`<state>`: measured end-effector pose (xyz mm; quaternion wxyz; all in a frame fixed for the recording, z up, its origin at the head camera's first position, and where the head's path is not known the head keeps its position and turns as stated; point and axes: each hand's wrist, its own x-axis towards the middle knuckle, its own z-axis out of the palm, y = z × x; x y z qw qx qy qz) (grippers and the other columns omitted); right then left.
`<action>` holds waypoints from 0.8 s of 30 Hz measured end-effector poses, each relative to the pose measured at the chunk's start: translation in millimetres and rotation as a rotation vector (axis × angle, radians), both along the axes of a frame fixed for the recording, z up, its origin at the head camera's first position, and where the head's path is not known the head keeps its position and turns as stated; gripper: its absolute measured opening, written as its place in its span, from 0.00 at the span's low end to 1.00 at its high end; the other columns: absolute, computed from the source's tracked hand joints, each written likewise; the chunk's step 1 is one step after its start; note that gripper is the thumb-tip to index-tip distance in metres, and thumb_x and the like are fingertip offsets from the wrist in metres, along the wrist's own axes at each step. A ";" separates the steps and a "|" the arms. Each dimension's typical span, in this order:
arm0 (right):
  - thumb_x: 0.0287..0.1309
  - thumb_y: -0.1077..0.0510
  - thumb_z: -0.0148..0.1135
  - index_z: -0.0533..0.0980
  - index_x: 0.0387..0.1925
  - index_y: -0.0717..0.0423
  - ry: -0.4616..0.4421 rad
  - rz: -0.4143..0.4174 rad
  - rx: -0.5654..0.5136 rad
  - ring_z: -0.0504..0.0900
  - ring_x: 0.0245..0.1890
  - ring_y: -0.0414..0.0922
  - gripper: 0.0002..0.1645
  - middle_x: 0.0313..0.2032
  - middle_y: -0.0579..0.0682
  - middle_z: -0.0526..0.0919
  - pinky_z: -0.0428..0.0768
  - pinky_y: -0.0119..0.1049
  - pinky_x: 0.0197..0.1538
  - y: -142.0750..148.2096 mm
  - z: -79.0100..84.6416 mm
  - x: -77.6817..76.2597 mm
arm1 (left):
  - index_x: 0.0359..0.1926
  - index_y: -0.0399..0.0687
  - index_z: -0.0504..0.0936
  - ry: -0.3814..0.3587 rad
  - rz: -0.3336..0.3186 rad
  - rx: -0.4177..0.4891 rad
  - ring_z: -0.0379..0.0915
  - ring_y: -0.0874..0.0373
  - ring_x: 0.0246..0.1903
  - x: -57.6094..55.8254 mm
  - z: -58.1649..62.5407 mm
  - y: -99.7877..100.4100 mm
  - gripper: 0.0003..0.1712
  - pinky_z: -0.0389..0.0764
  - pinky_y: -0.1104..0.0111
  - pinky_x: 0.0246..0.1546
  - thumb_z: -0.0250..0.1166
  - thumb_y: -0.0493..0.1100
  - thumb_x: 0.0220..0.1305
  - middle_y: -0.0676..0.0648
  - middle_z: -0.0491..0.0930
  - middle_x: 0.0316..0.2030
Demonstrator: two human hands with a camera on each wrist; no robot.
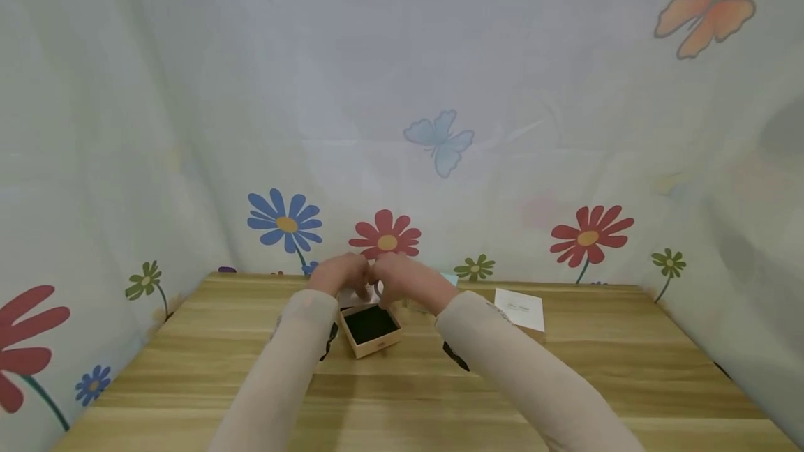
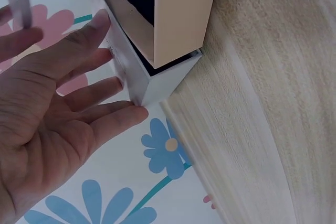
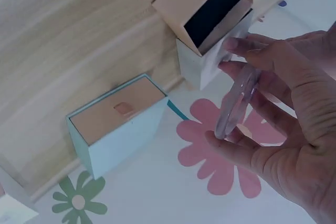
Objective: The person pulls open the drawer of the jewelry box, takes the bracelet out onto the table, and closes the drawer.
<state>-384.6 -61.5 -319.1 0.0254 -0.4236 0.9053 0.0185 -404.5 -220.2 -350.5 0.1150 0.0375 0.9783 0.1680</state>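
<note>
Thumb and fingers of my right hand pinch a translucent pale lilac bangle by its edge, upright in the right wrist view. My left hand is beside a white box sleeve, its fingertips right at the sleeve's printed face and corner. A peach box drawer with a dark lining sits pulled out at a tilt against the white sleeve. From the head view, both hands meet just behind this drawer, and the right hand hides part of the bangle.
A mint box with a peach drawer front stands right of the tilted drawer, partly behind my right arm in the head view. Farther right is a white box with print on top. A flowered curtain hangs behind the wooden table.
</note>
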 end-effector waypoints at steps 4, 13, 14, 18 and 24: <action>0.53 0.53 0.79 0.85 0.50 0.51 0.033 0.025 0.021 0.76 0.48 0.43 0.22 0.49 0.47 0.85 0.73 0.46 0.60 -1.3 6.8 -0.4 | 0.42 0.53 0.88 -0.003 -0.009 0.007 0.76 0.51 0.40 0.8 2.9 -1.3 0.11 0.82 0.55 0.45 0.78 0.40 0.57 0.49 0.82 0.37; 0.53 0.53 0.79 0.84 0.52 0.50 0.014 0.040 0.017 0.75 0.47 0.42 0.23 0.49 0.47 0.82 0.69 0.48 0.63 -0.1 6.3 7.6 | 0.39 0.53 0.88 -0.022 -0.020 -0.019 0.76 0.51 0.39 -2.3 1.4 -1.5 0.08 0.82 0.58 0.44 0.76 0.41 0.58 0.49 0.82 0.35; 0.53 0.52 0.79 0.83 0.53 0.50 0.008 0.048 0.018 0.75 0.46 0.42 0.24 0.49 0.47 0.82 0.70 0.48 0.62 0.2 4.7 9.0 | 0.37 0.53 0.88 -0.021 -0.021 -0.031 0.76 0.51 0.38 -3.0 0.9 -1.2 0.06 0.82 0.58 0.43 0.76 0.41 0.59 0.49 0.82 0.34; 0.54 0.51 0.78 0.83 0.52 0.50 0.004 0.089 0.028 0.75 0.43 0.41 0.23 0.49 0.48 0.81 0.73 0.45 0.58 1.8 -0.9 15.3 | 0.35 0.52 0.89 0.002 -0.020 -0.054 0.77 0.52 0.36 -4.3 -1.0 -0.7 0.05 0.83 0.60 0.40 0.77 0.41 0.58 0.49 0.82 0.32; 0.56 0.49 0.75 0.83 0.50 0.48 0.008 0.153 0.055 0.75 0.39 0.39 0.21 0.49 0.45 0.80 0.77 0.39 0.52 7.9 -6.5 26.0 | 0.33 0.50 0.87 0.030 -0.017 -0.056 0.75 0.52 0.33 -3.4 -3.2 -2.5 0.06 0.80 0.62 0.35 0.77 0.39 0.56 0.48 0.80 0.30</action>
